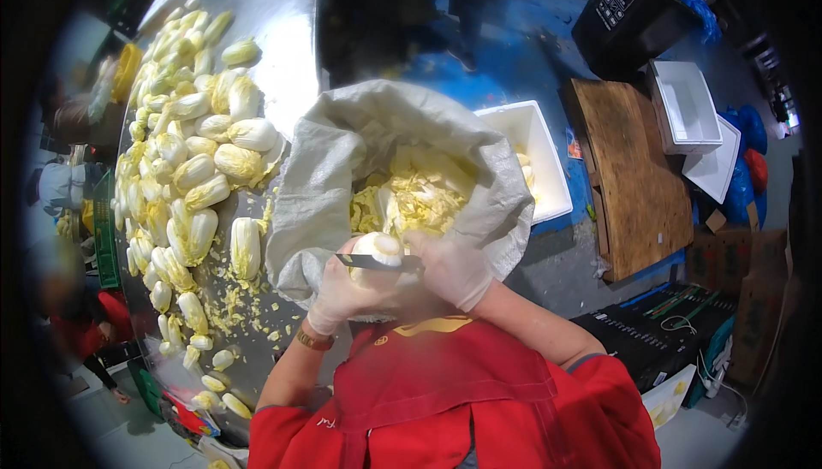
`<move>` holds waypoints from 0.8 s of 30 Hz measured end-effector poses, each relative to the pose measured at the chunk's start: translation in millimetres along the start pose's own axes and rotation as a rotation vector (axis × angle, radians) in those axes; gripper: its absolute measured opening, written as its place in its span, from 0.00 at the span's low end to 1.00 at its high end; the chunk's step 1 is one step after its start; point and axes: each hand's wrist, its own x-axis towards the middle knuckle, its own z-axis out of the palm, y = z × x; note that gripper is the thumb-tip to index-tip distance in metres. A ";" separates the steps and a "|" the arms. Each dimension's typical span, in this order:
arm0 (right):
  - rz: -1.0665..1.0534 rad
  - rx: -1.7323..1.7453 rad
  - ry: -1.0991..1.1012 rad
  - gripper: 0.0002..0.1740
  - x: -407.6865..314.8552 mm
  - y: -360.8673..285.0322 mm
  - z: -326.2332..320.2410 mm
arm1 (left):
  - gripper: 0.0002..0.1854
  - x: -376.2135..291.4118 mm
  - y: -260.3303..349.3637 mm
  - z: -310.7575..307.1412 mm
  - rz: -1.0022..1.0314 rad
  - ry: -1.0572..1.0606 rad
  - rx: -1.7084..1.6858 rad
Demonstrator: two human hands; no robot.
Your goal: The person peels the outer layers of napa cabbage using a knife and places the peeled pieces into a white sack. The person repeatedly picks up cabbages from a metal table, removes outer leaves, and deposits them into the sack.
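Note:
My gloved left hand (340, 292) holds a napa cabbage (379, 247) with its pale root end turned up. In my gloved right hand (453, 270) is a knife, and its dark blade (376, 263) lies across the cabbage near the root. Both hands are over the near rim of a white woven sack (314, 167) with its mouth spread wide. Loose yellow cabbage leaves (427, 202) fill the part of the sack that shows. The lower part of the cabbage is blurred and partly hidden by the hands.
On my left, a metal table (289, 52) carries a heap of napa cabbages (192, 148) and leaf scraps. Beyond the sack stands a white foam box (555, 167). Farther right are a wooden board (636, 174), a black bin (626, 16) and another foam box (687, 106). People are at the far left.

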 end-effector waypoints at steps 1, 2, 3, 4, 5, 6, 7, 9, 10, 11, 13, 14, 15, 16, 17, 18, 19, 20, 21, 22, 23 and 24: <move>0.047 -0.006 -0.032 0.11 -0.5 9.0 7.4 | 0.36 -2.6 -3.2 -5.2 0.060 -0.046 -0.051; 0.095 -0.011 -0.063 0.10 -1.7 19.3 13.8 | 0.37 -7.8 -9.4 -13.9 0.119 -0.092 -0.101; 0.227 -0.053 -0.188 0.10 0.1 40.2 13.5 | 0.38 -12.8 -14.7 -21.6 0.180 -0.139 -0.150; 0.360 -0.097 -0.314 0.12 2.7 59.6 7.5 | 0.40 -18.9 -9.2 -28.1 0.160 -0.121 -0.294; 0.375 -0.119 -0.331 0.13 0.9 66.3 4.3 | 0.41 -17.7 -7.6 -32.6 0.123 -0.102 -0.237; 0.390 -0.137 -0.344 0.15 1.7 67.0 -1.2 | 0.41 -13.4 -5.1 -39.4 0.086 -0.086 -0.176; 0.407 -0.155 -0.357 0.16 4.3 64.3 -5.6 | 0.42 -11.4 -3.9 -43.3 0.050 -0.070 -0.115; 0.339 0.019 -0.276 0.17 8.1 49.8 -15.1 | 0.42 -8.5 -9.5 -35.6 0.126 0.013 -0.156; 0.261 0.153 -0.200 0.18 8.9 43.8 -18.0 | 0.42 -6.5 -7.2 -29.0 0.140 0.052 -0.189; 0.181 0.286 -0.121 0.19 10.3 36.5 -21.2 | 0.41 -4.7 -5.0 -23.4 0.153 0.089 -0.221; -0.015 0.597 -0.013 0.24 18.6 12.7 -31.9 | 0.42 2.4 -1.7 -16.5 0.193 0.068 -0.177; -0.051 0.686 0.005 0.26 23.0 9.2 -24.4 | 0.41 6.1 -5.5 -11.5 0.184 0.043 -0.228; -0.087 0.776 0.025 0.27 27.5 8.2 -13.9 | 0.41 9.7 -5.8 -7.7 0.176 0.015 -0.276; -0.123 0.866 0.046 0.29 29.8 7.6 -10.4 | 0.38 11.7 3.9 -5.6 0.117 0.016 -0.303; 0.031 0.962 -0.052 0.29 28.5 8.5 -14.3 | 0.38 12.8 3.9 0.4 0.086 0.032 -0.417; 0.180 1.054 -0.159 0.29 30.5 3.8 -24.8 | 0.37 13.0 0.2 5.7 0.054 0.059 -0.531; 0.331 1.140 -0.269 0.29 32.1 -0.2 -31.9 | 0.37 14.1 -4.7 8.7 0.022 0.085 -0.644; 0.345 1.184 -0.244 0.28 31.4 -4.1 -32.6 | 0.41 19.4 -9.6 7.6 0.144 0.067 -0.553; 0.363 1.172 -0.196 0.26 30.7 -2.0 -25.2 | 0.41 22.5 -9.2 8.7 0.159 0.080 -0.601; 0.382 1.160 -0.147 0.25 29.2 2.6 -13.7 | 0.41 23.7 -6.8 11.1 0.173 0.089 -0.648; 0.402 1.148 -0.099 0.23 29.2 5.2 -6.1 | 0.42 24.7 -5.2 12.9 0.186 0.099 -0.695; 0.333 1.092 -0.021 0.22 30.8 4.7 -3.5 | 0.40 25.1 -4.8 13.2 0.159 0.123 -0.692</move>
